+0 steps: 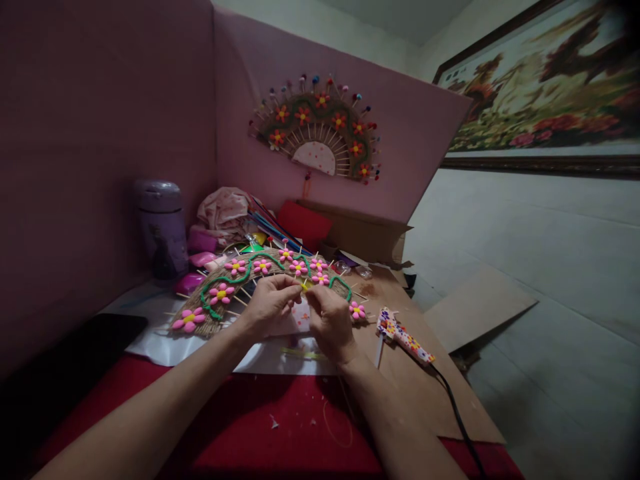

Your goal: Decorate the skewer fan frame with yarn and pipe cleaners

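Observation:
Thumb and fingers of my left hand (273,300) are pinched close to those of my right hand (327,317). Between the fingertips is a small yellow piece (305,285), gripped from both sides; its exact kind is too small to make out. Just below and behind the hands lies a fan-shaped craft (210,287) of twine and thin sticks, partly hidden by them. Pink flowers (189,320) with yellow centres and a wavy green cord (213,283) decorate it. A yellow-green strip (303,353) rests on the white sheet (155,347) under the hands.
Right of the fan, a flower-patterned glue gun (403,333) with a black cord lies on cardboard (430,393). A purple bottle (161,230), pink cloth (225,213) and coloured packets (190,283) stand behind at left. Another finished-looking fan (320,127) hangs on the pink panel (400,120).

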`<action>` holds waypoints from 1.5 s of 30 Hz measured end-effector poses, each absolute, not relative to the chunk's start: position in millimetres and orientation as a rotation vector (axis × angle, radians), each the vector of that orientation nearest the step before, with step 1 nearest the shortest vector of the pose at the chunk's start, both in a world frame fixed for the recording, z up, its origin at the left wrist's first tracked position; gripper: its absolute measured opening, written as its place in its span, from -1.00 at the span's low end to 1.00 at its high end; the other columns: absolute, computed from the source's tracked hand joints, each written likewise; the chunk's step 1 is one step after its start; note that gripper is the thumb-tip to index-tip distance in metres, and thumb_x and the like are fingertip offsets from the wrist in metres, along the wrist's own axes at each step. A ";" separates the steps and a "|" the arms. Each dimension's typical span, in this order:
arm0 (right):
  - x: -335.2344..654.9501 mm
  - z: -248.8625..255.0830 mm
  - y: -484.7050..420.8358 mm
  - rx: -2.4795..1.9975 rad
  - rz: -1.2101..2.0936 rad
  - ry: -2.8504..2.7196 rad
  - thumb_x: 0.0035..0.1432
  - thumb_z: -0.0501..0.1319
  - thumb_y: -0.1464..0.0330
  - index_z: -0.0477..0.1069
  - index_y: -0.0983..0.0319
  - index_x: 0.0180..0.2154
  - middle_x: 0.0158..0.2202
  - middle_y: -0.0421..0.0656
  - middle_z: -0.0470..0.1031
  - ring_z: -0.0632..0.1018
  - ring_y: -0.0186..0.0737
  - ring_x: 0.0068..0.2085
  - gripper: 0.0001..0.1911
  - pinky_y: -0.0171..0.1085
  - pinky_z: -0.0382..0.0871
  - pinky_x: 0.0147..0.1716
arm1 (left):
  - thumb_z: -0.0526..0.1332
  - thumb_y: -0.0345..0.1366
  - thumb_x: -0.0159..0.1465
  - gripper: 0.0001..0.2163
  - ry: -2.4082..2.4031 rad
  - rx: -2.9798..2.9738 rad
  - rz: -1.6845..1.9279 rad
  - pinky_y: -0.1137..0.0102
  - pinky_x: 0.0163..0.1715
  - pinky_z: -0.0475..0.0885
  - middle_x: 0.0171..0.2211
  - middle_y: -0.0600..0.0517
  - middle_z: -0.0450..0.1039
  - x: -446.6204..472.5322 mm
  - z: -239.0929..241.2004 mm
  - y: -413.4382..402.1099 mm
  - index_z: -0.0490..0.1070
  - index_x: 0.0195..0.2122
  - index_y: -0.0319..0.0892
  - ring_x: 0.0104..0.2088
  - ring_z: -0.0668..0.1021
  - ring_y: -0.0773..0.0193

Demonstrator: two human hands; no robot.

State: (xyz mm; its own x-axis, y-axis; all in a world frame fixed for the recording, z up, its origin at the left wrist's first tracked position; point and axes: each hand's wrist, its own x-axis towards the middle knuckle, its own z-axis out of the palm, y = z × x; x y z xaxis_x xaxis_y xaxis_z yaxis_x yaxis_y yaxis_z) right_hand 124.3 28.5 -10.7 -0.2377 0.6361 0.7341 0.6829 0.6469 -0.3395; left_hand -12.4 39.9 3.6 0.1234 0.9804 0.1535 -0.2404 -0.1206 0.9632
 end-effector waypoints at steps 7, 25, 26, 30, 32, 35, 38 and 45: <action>119.2 -15.1 24.8 -1.118 -0.137 -1.938 0.12 0.01 0.52 0.33 0.22 -0.41 -0.47 -0.19 0.39 0.39 -0.28 -0.40 -0.82 -0.35 0.13 -0.40 | 0.27 -0.30 -0.01 -0.88 0.852 1.267 1.383 0.54 -0.66 0.18 -0.64 0.12 0.36 -8.1 -0.5 40.2 0.40 -0.55 -0.24 -0.66 0.31 0.48; 125.3 -11.0 28.0 -1.103 -0.198 -1.980 0.13 0.03 0.52 0.34 0.23 -0.44 -0.45 -0.16 0.40 0.39 -0.25 -0.35 -0.82 -0.33 0.16 -0.36 | 0.25 -0.23 0.02 -0.83 0.934 1.405 1.252 0.52 -0.70 0.11 -0.67 0.12 0.31 -14.3 1.7 41.6 0.37 -0.55 -0.23 -0.71 0.24 0.48; 122.7 -13.9 27.9 -1.084 -0.170 -1.965 0.14 0.02 0.51 0.33 0.23 -0.45 -0.46 -0.16 0.39 0.39 -0.25 -0.36 -0.81 -0.33 0.17 -0.37 | 0.26 -0.23 0.00 -0.82 0.900 1.333 1.282 0.52 -0.70 0.11 -0.66 0.12 0.31 -12.5 -1.1 42.2 0.36 -0.56 -0.24 -0.70 0.25 0.48; 116.2 -21.0 28.0 -1.091 -0.153 -1.914 0.19 -0.02 0.48 0.32 0.24 -0.45 -0.48 -0.16 0.39 0.40 -0.26 -0.41 -0.78 -0.33 0.18 -0.40 | 0.27 -0.26 0.00 -0.84 0.871 1.291 1.412 0.53 -0.63 0.17 -0.66 0.12 0.32 -6.5 -13.1 45.8 0.36 -0.58 -0.24 -0.65 0.30 0.46; 117.0 -19.9 28.1 -1.124 -0.177 -1.900 0.18 -0.01 0.49 0.33 0.24 -0.42 -0.46 -0.15 0.40 0.40 -0.25 -0.39 -0.80 -0.33 0.18 -0.38 | 0.25 -0.28 0.02 -0.87 0.922 1.356 1.453 0.53 -0.62 0.19 -0.63 0.12 0.34 -5.5 -15.5 46.3 0.38 -0.56 -0.24 -0.64 0.31 0.46; 120.2 -15.3 27.4 -1.183 -0.209 -1.876 0.14 0.02 0.51 0.35 0.24 -0.38 -0.42 -0.14 0.42 0.42 -0.23 -0.34 -0.83 -0.32 0.18 -0.34 | 0.22 -0.29 0.06 -0.88 0.968 1.420 1.459 0.53 -0.63 0.19 -0.61 0.12 0.36 -5.8 -15.1 45.4 0.38 -0.53 -0.23 -0.64 0.32 0.46; 120.3 -13.4 25.9 -1.175 -0.210 -1.896 0.14 0.02 0.52 0.35 0.24 -0.39 -0.41 -0.14 0.42 0.42 -0.23 -0.33 -0.83 -0.32 0.18 -0.33 | 0.20 -0.29 0.07 -0.88 0.986 1.410 1.472 0.53 -0.62 0.20 -0.61 0.12 0.35 -6.2 -15.6 45.2 0.37 -0.53 -0.23 -0.63 0.32 0.46; 115.8 -19.8 26.2 -1.153 -0.198 -1.906 0.14 0.02 0.51 0.33 0.23 -0.43 -0.46 -0.17 0.40 0.39 -0.26 -0.38 -0.82 -0.34 0.14 -0.38 | 0.22 -0.27 0.03 -0.85 0.982 1.334 1.477 0.51 -0.61 0.19 -0.64 0.11 0.34 -3.7 -20.4 48.4 0.37 -0.57 -0.23 -0.63 0.33 0.43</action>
